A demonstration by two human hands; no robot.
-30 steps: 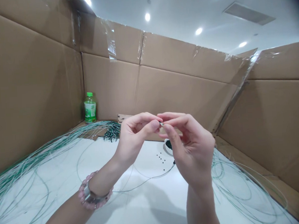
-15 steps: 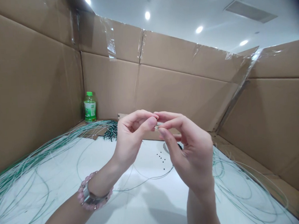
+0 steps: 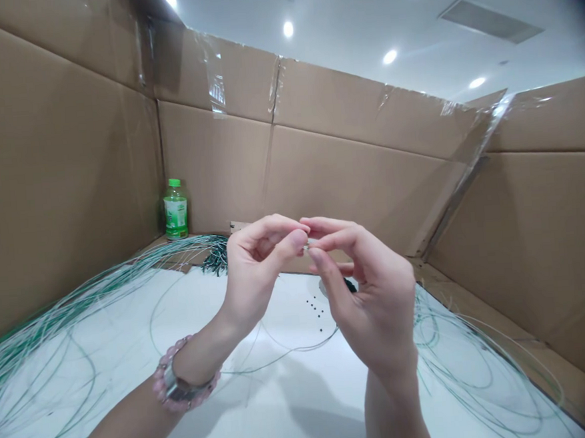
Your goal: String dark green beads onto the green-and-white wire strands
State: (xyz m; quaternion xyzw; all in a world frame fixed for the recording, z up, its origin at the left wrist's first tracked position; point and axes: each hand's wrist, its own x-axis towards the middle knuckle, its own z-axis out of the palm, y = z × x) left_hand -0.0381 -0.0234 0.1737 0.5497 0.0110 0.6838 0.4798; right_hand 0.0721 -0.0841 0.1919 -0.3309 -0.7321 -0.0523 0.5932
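One white tabletop (image 3: 193, 306) carries green strands (image 3: 77, 297) along its left edge; the left hand (image 3: 256, 268) and right hand (image 3: 372, 293), each grip clamped on one small pale piece (image 3: 306, 246), hold it up, in line with the far edge.

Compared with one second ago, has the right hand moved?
Yes, slightly: the right hand has shifted toward the left of the view, judged against the small black pieces lying on the white surface.

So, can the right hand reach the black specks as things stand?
Probably yes: the black specks lie uncovered on the white surface, though the right hand and left hand both pinch a tiny item.
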